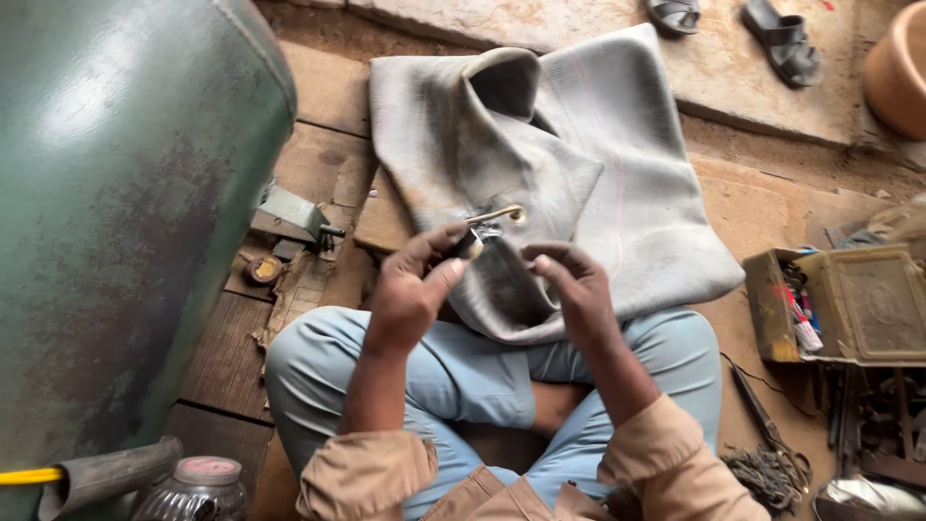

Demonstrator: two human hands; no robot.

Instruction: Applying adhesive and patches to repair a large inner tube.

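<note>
A large green metal tank [125,212] with rust patches fills the left side. At its base, by the bottom edge, lie a yellow hose [27,476] and a ribbed glass jar [198,490] with a pink lid. Two dark sandals [748,27] rest on a stone slab [598,39] along the top edge. A clay pot [899,68] sits in the top right corner. At the right edge stands an open, worn metal toolbox [849,304]; below it, scissors [767,420] lie on the ground.

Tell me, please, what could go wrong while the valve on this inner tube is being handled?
The left hand pinches a small dark tool at the brass valve stem; it might slip, since the grey inner tube lies loose over the lap. The right hand only grips rubber. Scissors lie close by the right knee.
</note>
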